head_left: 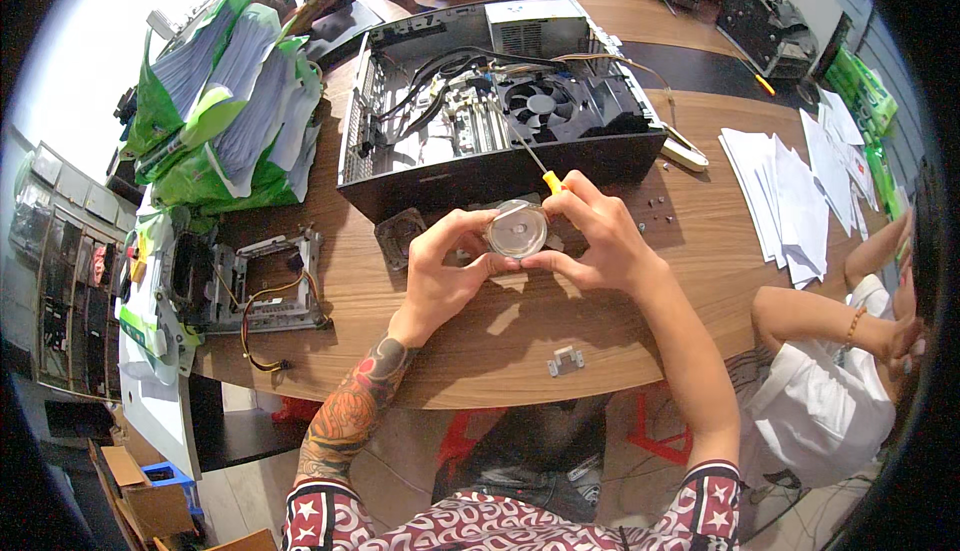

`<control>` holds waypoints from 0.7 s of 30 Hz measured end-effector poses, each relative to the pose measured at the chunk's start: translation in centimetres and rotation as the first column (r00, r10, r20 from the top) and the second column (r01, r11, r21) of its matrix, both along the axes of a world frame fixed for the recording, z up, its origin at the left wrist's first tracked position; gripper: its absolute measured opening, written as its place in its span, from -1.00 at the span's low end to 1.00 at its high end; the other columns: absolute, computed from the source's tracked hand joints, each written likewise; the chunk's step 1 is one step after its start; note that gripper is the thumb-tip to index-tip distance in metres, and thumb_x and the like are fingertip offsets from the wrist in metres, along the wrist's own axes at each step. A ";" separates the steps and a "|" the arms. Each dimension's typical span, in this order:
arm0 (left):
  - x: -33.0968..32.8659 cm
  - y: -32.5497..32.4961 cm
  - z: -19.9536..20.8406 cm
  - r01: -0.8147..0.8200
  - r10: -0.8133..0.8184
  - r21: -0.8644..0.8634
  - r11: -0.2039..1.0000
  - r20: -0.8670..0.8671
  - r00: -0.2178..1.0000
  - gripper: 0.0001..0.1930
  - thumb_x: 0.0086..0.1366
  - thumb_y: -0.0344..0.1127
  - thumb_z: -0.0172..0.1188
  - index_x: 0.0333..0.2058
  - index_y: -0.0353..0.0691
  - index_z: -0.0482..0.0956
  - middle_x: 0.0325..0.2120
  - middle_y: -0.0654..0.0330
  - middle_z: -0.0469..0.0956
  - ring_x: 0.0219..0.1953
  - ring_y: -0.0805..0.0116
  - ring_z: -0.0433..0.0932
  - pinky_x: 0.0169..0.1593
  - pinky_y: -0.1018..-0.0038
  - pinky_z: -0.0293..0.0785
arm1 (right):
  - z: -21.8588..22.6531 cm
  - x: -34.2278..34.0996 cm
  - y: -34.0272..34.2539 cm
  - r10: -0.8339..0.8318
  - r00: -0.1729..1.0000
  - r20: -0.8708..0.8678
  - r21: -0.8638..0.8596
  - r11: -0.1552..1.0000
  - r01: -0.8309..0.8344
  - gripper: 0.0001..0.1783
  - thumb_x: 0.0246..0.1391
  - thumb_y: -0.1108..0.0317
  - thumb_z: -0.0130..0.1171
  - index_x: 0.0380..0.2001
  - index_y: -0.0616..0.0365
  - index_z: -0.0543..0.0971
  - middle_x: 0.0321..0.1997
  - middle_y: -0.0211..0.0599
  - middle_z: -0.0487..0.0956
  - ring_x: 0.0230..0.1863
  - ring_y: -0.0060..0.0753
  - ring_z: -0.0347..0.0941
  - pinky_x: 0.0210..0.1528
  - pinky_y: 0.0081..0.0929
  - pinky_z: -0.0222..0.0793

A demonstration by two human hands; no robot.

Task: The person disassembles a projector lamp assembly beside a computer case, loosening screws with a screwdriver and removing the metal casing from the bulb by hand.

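Both my hands are closed round the rim of a small round, pale, glassy-looking disc (517, 229), held over the table's near half. My left hand (448, 263) pinches its left side with thumb and fingers. On its other side is my right hand (603, 238), which also has a yellow-handled screwdriver (552, 182) at its forefinger, the shaft pointing away over the case. Just beyond lies an open black computer case (440, 187) with a fan (538, 105), cables and boards inside. A dark square part (402, 239) rests beside my left hand. What the disc contains is unclear.
A metal drive bracket (265, 286) with wires sits at left, below green-wrapped paper stacks (235, 101). Loose screws (656, 209) and a small metal plate (566, 361) lie on the wooden table. White papers (780, 201) are at right. Other people sit around it.
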State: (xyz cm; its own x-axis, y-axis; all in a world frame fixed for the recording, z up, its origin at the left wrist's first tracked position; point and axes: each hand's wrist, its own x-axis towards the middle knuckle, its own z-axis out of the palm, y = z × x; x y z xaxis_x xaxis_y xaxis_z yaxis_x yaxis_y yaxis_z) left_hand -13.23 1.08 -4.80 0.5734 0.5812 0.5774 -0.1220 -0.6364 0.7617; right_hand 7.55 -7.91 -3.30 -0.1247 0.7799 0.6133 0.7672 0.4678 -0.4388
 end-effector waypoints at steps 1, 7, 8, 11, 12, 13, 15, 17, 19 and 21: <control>0.0 -0.1 -0.1 0.020 -0.019 -0.066 0.998 0.025 1.000 -0.54 -0.04 -0.55 0.48 -0.11 -0.27 0.59 -0.32 0.19 0.62 -0.37 0.54 0.61 -0.34 0.60 0.54 | -0.1 0.0 0.0 -0.001 1.000 0.000 0.000 1.000 0.001 -0.48 -0.13 0.03 0.44 -0.22 0.08 0.46 -0.29 -0.14 0.39 -0.35 0.02 0.47 -0.40 -0.18 0.43; -0.1 0.2 -1.0 0.070 -0.067 -0.050 0.996 0.060 0.996 -0.52 -0.01 -0.70 0.37 -0.06 -0.29 0.54 -0.26 0.13 0.57 -0.27 0.39 0.67 -0.19 0.53 0.65 | -0.5 0.0 0.2 0.017 1.000 -0.007 0.006 1.000 -0.017 -0.50 -0.13 0.06 0.45 -0.22 0.07 0.46 -0.29 -0.15 0.38 -0.35 0.01 0.47 -0.40 -0.19 0.44; -0.1 0.2 -1.0 0.069 -0.066 -0.050 0.996 0.060 0.996 -0.52 -0.01 -0.70 0.37 -0.06 -0.29 0.54 -0.26 0.13 0.57 -0.27 0.39 0.67 -0.19 0.53 0.65 | -0.4 -0.1 0.2 0.016 1.000 -0.010 0.010 1.000 -0.016 -0.50 -0.14 0.06 0.46 -0.23 0.06 0.47 -0.29 -0.16 0.38 -0.35 0.01 0.47 -0.40 -0.20 0.44; -0.1 0.1 -0.9 0.084 -0.081 -0.054 0.995 0.059 0.995 -0.51 0.01 -0.76 0.30 -0.04 -0.30 0.52 -0.24 0.11 0.54 -0.23 0.32 0.68 -0.17 0.51 0.67 | -0.2 -0.2 0.2 0.010 1.000 -0.009 0.008 1.000 -0.010 -0.51 -0.14 0.06 0.46 -0.24 0.05 0.48 -0.29 -0.18 0.39 -0.36 -0.01 0.47 -0.40 -0.21 0.45; -0.1 0.0 -0.8 0.085 -0.082 -0.058 0.995 0.059 0.995 -0.51 0.02 -0.77 0.28 -0.04 -0.30 0.51 -0.23 0.11 0.53 -0.23 0.30 0.68 -0.17 0.51 0.67 | -0.2 -0.3 0.2 0.004 1.000 -0.007 0.002 1.000 -0.004 -0.51 -0.15 0.06 0.46 -0.25 0.05 0.48 -0.28 -0.19 0.39 -0.37 -0.02 0.48 -0.40 -0.22 0.45; 0.0 0.0 -0.8 0.088 -0.084 -0.063 0.994 0.060 0.995 -0.51 0.02 -0.79 0.27 -0.03 -0.30 0.51 -0.23 0.11 0.53 -0.22 0.29 0.68 -0.17 0.50 0.67 | -0.1 -0.3 0.1 0.003 1.000 -0.006 0.001 1.000 -0.003 -0.51 -0.15 0.06 0.46 -0.25 0.05 0.48 -0.28 -0.19 0.39 -0.37 -0.02 0.48 -0.40 -0.22 0.45; 0.0 -0.2 -0.7 0.078 -0.075 -0.072 0.994 0.050 0.996 -0.51 0.03 -0.79 0.26 -0.03 -0.30 0.51 -0.23 0.11 0.52 -0.22 0.29 0.68 -0.17 0.50 0.67 | -0.1 -0.4 0.1 -0.007 0.999 -0.032 0.020 1.000 0.008 -0.53 -0.15 0.07 0.46 -0.27 0.06 0.49 -0.30 -0.21 0.39 -0.38 -0.04 0.48 -0.40 -0.22 0.46; 0.0 -0.1 -0.7 0.066 -0.063 -0.079 0.995 0.040 0.997 -0.51 0.03 -0.80 0.25 -0.04 -0.30 0.52 -0.23 0.11 0.52 -0.22 0.29 0.68 -0.17 0.50 0.67 | -0.1 -0.6 0.2 -0.011 0.999 -0.036 0.042 0.999 0.012 -0.53 -0.16 0.07 0.47 -0.28 0.06 0.49 -0.31 -0.21 0.39 -0.39 -0.05 0.48 -0.40 -0.22 0.46; 0.1 0.1 -0.7 0.040 -0.040 0.012 0.999 0.036 0.999 -0.52 0.04 -0.78 0.25 -0.04 -0.29 0.52 -0.23 0.11 0.52 -0.22 0.30 0.67 -0.16 0.49 0.67 | -0.2 -0.6 0.2 -0.013 0.999 -0.039 0.063 0.998 0.015 -0.53 -0.16 0.08 0.47 -0.29 0.07 0.49 -0.32 -0.21 0.39 -0.40 -0.05 0.48 -0.41 -0.22 0.45; 0.1 -0.2 -0.2 0.028 -0.028 0.003 1.000 0.034 0.999 -0.53 0.05 -0.77 0.25 -0.04 -0.28 0.52 -0.23 0.11 0.52 -0.21 0.30 0.66 -0.16 0.49 0.67 | -0.3 -0.7 0.3 -0.031 0.999 -0.025 0.063 0.997 0.033 -0.53 -0.18 0.08 0.48 -0.30 0.08 0.49 -0.33 -0.21 0.39 -0.40 -0.06 0.47 -0.42 -0.22 0.45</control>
State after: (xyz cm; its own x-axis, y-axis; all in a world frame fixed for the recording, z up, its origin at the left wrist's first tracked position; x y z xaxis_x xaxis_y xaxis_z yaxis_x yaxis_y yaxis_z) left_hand -13.17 0.87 -5.05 0.5692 0.5638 0.5984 -0.1657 -0.6342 0.7552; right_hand 6.84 -7.62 -3.60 -0.0848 0.7428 0.6641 0.7716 0.4707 -0.4279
